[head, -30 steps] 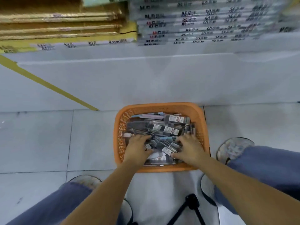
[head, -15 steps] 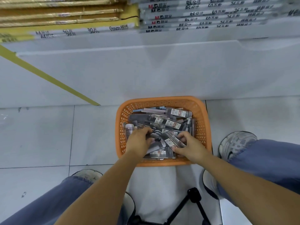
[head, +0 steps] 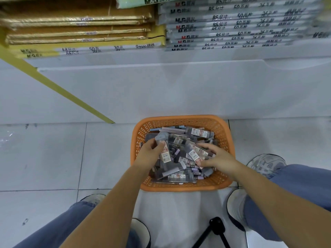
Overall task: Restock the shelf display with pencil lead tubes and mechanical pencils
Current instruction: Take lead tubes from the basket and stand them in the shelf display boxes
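An orange plastic basket (head: 182, 119) stands on the tiled floor in front of me, filled with several grey pencil lead tubes and pencils. My left hand (head: 149, 153) grips one lead tube (head: 163, 148) with a white and red label, holding it upright above the pile. My right hand (head: 217, 158) reaches into the right side of the basket, its fingers and thumb round a bundle of lead tubes (head: 197, 153) that lie slanted on the heap.
A white shelf base (head: 161, 90) rises right behind the basket, with stacked notebook packs (head: 232, 24) and gold packs (head: 77, 31) above. My knees and shoes (head: 266, 164) flank the basket. A black tripod leg (head: 215, 230) stands below it.
My left hand has lifted one lead tube upright out of the pile. My right hand has shifted right and gathered tubes. The camera has tilted up slightly.
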